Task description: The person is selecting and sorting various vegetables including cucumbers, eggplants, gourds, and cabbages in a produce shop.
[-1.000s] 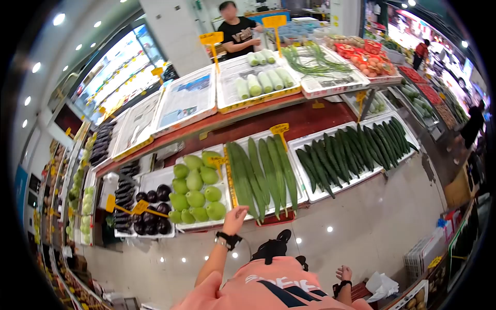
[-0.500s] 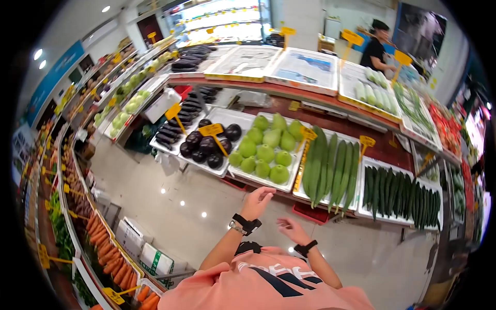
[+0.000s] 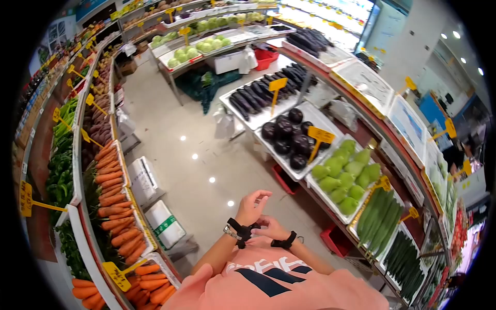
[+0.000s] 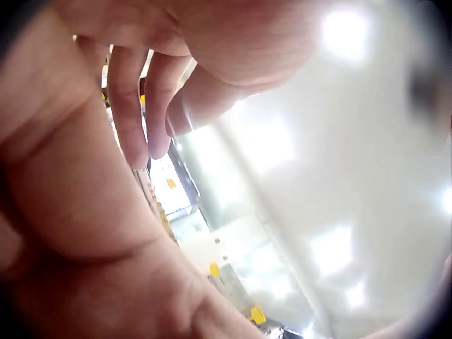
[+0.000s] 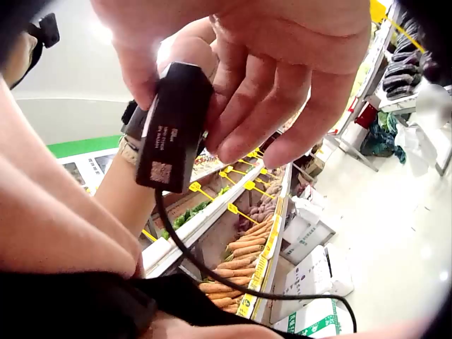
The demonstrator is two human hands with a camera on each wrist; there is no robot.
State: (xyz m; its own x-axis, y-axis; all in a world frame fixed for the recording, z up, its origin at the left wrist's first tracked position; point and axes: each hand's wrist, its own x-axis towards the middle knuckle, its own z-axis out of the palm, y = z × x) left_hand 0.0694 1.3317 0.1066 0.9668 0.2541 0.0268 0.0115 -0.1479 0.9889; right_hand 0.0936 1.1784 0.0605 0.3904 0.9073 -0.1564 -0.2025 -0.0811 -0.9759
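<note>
My left hand [image 3: 254, 205] is raised in front of my chest in the head view, its fingers loosely bent and nothing in them. A metal watch [image 3: 227, 229] and a black strap circle that wrist. Over at the left wrist, my right hand [image 3: 268, 229] pinches a small black wrist camera [image 5: 175, 131] between thumb and fingers. This box bears a printed label, and a thin cable [image 5: 185, 247] runs from its lower end. The left wrist view has bent left fingers [image 4: 127, 106] at the top and blurred skin close to the lens.
Carrots [image 3: 121, 206] fill trays on the shelf at left. On the right stand round eggplants [image 3: 289, 137], green gourds [image 3: 343, 173], long loofahs [image 3: 380, 214] and dark cucumbers [image 3: 405, 258]. White boxes [image 3: 144, 181] sit on the aisle floor; a red crate [image 3: 338, 240] lies under the right stand.
The view has swung left, from the gourd stand to the aisle and carrots. My right hand has come up from my side to my left wrist and now grips the wrist camera.
</note>
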